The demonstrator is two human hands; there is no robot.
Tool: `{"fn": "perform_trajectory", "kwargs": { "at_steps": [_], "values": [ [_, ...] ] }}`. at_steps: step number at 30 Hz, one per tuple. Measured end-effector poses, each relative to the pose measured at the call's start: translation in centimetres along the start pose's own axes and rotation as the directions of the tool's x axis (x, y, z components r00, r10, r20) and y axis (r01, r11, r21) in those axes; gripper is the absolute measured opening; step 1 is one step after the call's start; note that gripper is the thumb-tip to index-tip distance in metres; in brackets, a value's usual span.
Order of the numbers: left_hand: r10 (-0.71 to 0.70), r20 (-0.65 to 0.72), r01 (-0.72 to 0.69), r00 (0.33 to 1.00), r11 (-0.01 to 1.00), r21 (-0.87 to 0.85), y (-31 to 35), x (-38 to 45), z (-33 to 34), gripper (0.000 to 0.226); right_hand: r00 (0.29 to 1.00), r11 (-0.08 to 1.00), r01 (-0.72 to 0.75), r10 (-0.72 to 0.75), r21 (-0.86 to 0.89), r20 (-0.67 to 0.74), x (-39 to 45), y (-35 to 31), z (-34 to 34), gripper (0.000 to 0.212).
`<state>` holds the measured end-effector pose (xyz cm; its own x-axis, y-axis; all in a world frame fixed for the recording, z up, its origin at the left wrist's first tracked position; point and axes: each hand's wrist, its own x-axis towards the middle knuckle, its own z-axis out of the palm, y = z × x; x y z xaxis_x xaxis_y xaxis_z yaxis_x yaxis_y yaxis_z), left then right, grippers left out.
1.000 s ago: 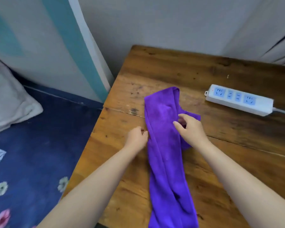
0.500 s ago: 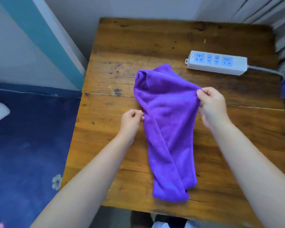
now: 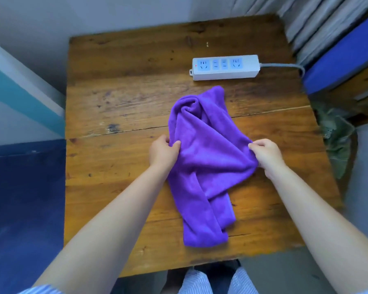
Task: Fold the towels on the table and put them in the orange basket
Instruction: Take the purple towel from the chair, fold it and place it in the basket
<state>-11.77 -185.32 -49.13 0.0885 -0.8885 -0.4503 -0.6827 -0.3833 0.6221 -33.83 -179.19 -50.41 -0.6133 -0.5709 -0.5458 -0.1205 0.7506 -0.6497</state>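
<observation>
A purple towel (image 3: 204, 158) lies crumpled and twisted on the wooden table (image 3: 119, 98), stretched between both hands at its middle. My left hand (image 3: 163, 152) pinches the towel's left edge. My right hand (image 3: 267, 155) grips the towel's right edge. The lower end of the towel trails toward the table's near edge. No orange basket is in view.
A white power strip (image 3: 224, 67) lies at the back right of the table, its grey cable running off to the right. A blue cushion (image 3: 344, 54) sits beyond the right edge. A blue bedsheet (image 3: 23, 198) lies left of the table.
My hands have pulled apart, spreading the towel wider across the table. The right hand moved right and nearer to me with the edge; my view shifted to look more squarely down.
</observation>
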Motion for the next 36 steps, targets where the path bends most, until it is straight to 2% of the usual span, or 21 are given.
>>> {"fn": "perform_trajectory", "kwargs": {
  "at_steps": [3,6,8,9,10,12,14,17,19,21,23,25,28,31,33,36],
  "values": [
    [0.096,-0.048,-0.1,0.994,0.991,-0.084,0.2,-0.3,-0.5,0.022,0.995,0.995,0.077,-0.081,0.057,0.065,0.3,-1.2,0.4,0.013],
    [0.111,-0.046,-0.12,0.993,0.935,-0.333,1.4,0.0,-2.4,0.038,0.975,0.972,0.195,-0.207,0.133,0.081,0.0,-3.4,-0.2,0.018],
    [0.122,-0.036,-0.124,0.992,0.858,-0.499,2.7,0.6,-4.4,0.039,0.973,0.964,0.202,-0.218,0.171,0.08,0.0,-4.5,-1.3,0.024],
    [0.139,-0.042,-0.14,0.989,0.842,-0.521,3.2,1.0,-5.4,0.039,0.971,0.968,0.194,-0.213,0.157,0.112,-0.1,-4.7,-2.0,0.026],
    [0.177,-0.072,-0.19,0.982,0.86,-0.475,4.0,1.3,-6.4,0.038,0.966,0.977,0.183,-0.2,0.11,0.164,-0.3,-4.6,-2.6,0.024],
    [0.316,-0.168,-0.346,0.934,0.917,-0.198,5.2,2.2,-8.0,0.034,0.954,0.982,0.169,-0.141,-0.086,0.265,-0.8,-4.1,-3.3,0.019],
    [0.432,-0.24,-0.425,0.869,0.901,0.084,6.4,3.1,-8.7,0.027,0.954,0.933,0.173,-0.078,-0.315,0.291,-1.4,-3.2,-3.4,0.017],
    [0.483,-0.311,-0.387,0.819,0.864,0.322,7.6,4.4,-8.3,0.03,0.953,0.812,0.2,-0.03,-0.548,0.302,-1.8,-2.1,-3.4,0.015],
    [0.475,-0.325,-0.343,0.818,0.856,0.388,7.6,4.6,-7.3,0.028,0.958,0.742,0.182,0.015,-0.645,0.288,-2.0,-1.6,-3.3,0.018],
    [0.459,-0.263,-0.318,0.848,0.839,0.441,6.7,4.0,-5.8,0.029,0.962,0.697,0.167,0.039,-0.697,0.269,-2.0,-1.1,-3.3,0.02],
    [0.456,-0.157,-0.348,0.876,0.822,0.45,4.9,2.9,-3.9,0.028,0.968,0.696,0.168,0.017,-0.698,0.25,-1.9,-0.9,-3.4,0.022],
    [0.411,-0.056,-0.362,0.91,0.851,0.38,3.0,1.8,-2.2,0.022,0.971,0.751,0.188,-0.046,-0.633,0.234,-1.7,-0.9,-3.3,0.025],
    [0.27,0.067,-0.278,0.961,0.942,0.19,1.9,0.8,-0.5,0.029,0.977,0.838,0.189,-0.111,-0.512,0.18,-1.2,-1.5,-2.6,0.026],
    [0.327,0.097,-0.33,0.94,0.944,0.011,2.9,0.5,-0.1,0.031,0.979,0.836,0.196,-0.137,-0.513,0.15,-0.8,-1.8,-1.4,0.026],
    [0.421,0.109,-0.424,0.9,0.906,-0.004,3.8,0.3,0.0,0.041,0.983,0.839,0.18,-0.133,-0.513,0.128,-0.8,-1.9,-0.7,0.027],
    [0.397,0.234,-0.42,0.887,0.906,0.053,4.2,-0.2,0.0,0.041,0.976,0.851,0.206,-0.146,-0.483,0.16,-0.8,-2.0,0.0,0.02]
  ]
}}
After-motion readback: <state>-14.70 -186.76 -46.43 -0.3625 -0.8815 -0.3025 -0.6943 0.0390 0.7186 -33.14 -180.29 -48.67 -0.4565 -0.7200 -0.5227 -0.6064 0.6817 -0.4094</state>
